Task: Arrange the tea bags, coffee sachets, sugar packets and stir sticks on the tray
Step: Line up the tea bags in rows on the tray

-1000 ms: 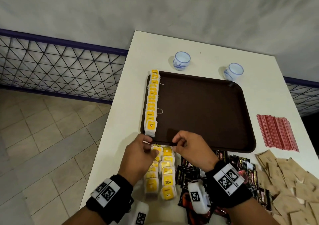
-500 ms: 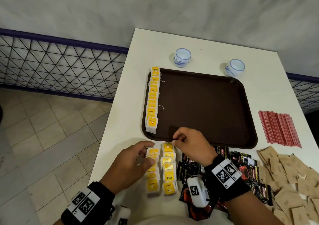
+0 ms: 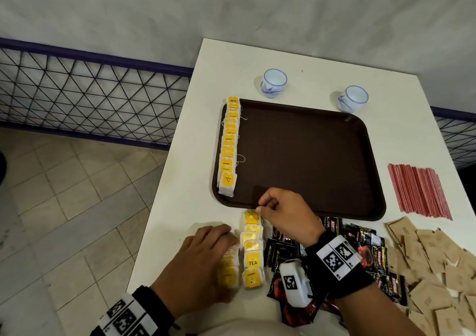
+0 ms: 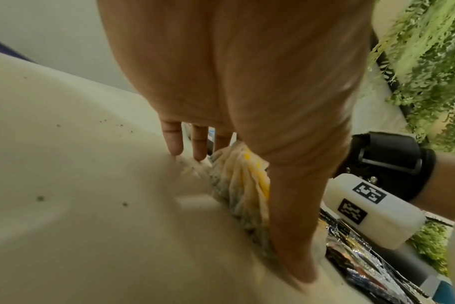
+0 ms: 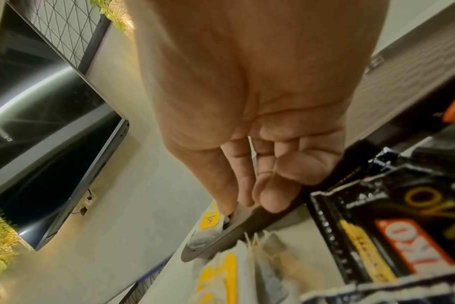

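Left hand [image 3: 206, 261] lay flat, fingers [image 4: 172, 142] straight, over loose tea bags [image 3: 253, 253] on table [image 3: 177, 222], near tray [image 3: 381, 206]. Right hand [image 3: 286, 214] curled; contents unclear. Best slid over as one row, beside the row already on the tray.

Left tea-bag column [image 3: 229, 271] half hidden under left hand [image 3: 203, 261]; sugar packets [image 3: 438, 271] cut by frame edge.

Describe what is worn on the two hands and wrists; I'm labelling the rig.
Both hands are bare, with no sleeves showing. The left hand and right hand each have a wide black fabric wrist strap bearing white square tags printed with black grid codes, plus a white box-shaped plastic camera housing carrying its own code tag.
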A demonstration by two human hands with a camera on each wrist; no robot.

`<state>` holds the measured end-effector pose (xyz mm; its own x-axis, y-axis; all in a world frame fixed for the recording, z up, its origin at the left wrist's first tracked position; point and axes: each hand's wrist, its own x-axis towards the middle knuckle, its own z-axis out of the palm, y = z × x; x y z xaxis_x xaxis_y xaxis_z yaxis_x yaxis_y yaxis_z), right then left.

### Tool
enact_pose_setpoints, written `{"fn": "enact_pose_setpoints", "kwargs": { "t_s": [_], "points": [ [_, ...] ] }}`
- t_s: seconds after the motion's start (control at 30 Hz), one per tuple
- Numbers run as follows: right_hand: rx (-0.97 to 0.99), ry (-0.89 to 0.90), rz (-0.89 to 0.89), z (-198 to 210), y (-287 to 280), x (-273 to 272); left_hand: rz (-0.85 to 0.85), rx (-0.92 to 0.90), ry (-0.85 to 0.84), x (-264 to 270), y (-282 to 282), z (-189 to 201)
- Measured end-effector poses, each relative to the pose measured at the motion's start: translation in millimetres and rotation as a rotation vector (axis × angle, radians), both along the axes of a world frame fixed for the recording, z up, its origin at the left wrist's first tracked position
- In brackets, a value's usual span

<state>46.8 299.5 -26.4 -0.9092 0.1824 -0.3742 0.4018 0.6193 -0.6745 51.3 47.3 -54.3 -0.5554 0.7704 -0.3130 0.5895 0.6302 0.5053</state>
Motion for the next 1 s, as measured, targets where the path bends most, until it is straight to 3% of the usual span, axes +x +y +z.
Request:
{"fn": "enact_pose_setpoints", "kwargs": {
  "t_s": [0.2, 0.47, 0.8, 0.9, 1.0],
  "points": [
    [0.008, -0.003, 0.001, 0.5, 0.0, -0.3, -0.005, 0.095, -0.002, -3.3, -1.3, -0.2],
    [-0.006, 0.01, 0.073, 12.4, -4.7, 3.5, -0.025, 0.013, 0.007, -1.3, 2.0, 4.6],
    [-0.056, 0.037, 0.106, 21.8, -11.4, 6.6, 0.014, 0.181, -0.036, -5.4, -3.2, -15.5],
    [-0.095, 0.048, 0.102, 27.7, -14.2, 5.4, 0.129, 0.291, -0.148, -9.2, -6.2, -12.2],
    [-0.202, 0.069, 0.129, 37.5, -19.8, 4.7, 0.385, 0.487, -0.385, -17.3, -5.1, 3.7]
  ]
}}
